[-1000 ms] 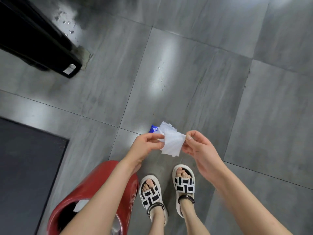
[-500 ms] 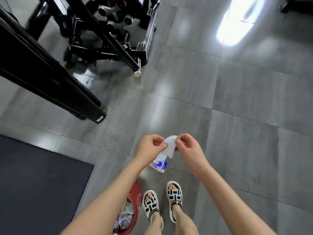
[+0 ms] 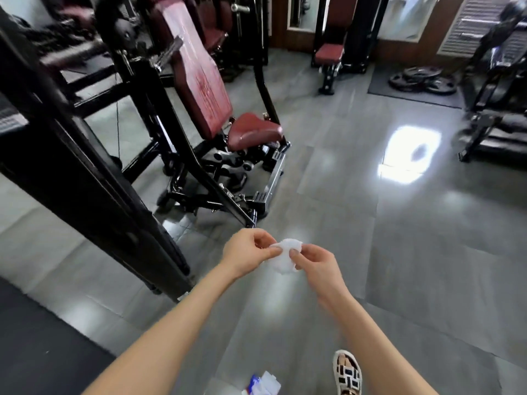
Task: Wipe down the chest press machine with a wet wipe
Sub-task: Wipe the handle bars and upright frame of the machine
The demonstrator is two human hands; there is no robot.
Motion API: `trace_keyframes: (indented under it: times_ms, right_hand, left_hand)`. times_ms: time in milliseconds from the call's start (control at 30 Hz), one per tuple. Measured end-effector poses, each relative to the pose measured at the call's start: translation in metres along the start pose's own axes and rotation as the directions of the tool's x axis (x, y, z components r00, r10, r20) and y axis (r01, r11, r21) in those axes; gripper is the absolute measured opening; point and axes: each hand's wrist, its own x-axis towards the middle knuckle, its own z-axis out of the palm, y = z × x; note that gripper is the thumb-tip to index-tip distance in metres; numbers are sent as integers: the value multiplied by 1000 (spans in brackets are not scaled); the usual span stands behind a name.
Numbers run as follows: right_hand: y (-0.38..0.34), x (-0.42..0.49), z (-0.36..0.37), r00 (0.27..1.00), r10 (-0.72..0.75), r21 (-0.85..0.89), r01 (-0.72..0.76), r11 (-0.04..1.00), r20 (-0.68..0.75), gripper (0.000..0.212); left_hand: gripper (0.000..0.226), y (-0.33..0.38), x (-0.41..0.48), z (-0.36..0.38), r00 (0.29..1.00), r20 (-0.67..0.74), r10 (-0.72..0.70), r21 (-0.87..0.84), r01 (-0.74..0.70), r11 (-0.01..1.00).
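Observation:
A crumpled white wet wipe (image 3: 285,256) hangs between both hands in front of me. My left hand (image 3: 246,252) pinches its left edge and my right hand (image 3: 312,262) pinches its right side. The chest press machine (image 3: 199,81) stands ahead on the left, with a dark red back pad, a dark red seat (image 3: 253,131) and a black frame. The empty blue and white wipe wrapper (image 3: 262,384) is in mid-air or on the floor below my arms; I cannot tell which.
A thick black slanted beam (image 3: 85,195) of another machine crosses the left side close to me. A dark mat (image 3: 34,337) lies at bottom left. Weight plates (image 3: 422,79) lie on a mat at the back right, beside a treadmill (image 3: 496,109). Grey tiled floor spreads ahead.
The view has swung up from the floor and red bin to the machine. The wrapper has left my left hand and now lies below. Both hands still hold the wipe.

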Motion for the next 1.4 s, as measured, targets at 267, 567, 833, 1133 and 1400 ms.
trace_keyframes:
  times_ms: [267,567,833,1133,1400]
  right_hand:
    - [-92,127,-75,980,-20,-144,49,988,198,12]
    - [-150,251,-56,910,-9,0,10,1000,414,6]
    - [-198,379,21,860,-1,11,-5,1000,511,14]
    - [-272,527,149,938,-120,83,99,992,324,11]
    - [-318,645,259,827,-383,-59,443,895,411,16]
  left_hand:
    - [12,84,98,4,974,-215,-76,-121,51,991]
    - [11,111,192,-31,912,-372,-173,-93,148,985]
    - [8,94,301,-124,906,-393,-154,-8,165,986]
    - [5,63,408,-273,674,-726,-136,76,274,959]
    - [19,30,460,-358,226,-974,-11,103,485,868]
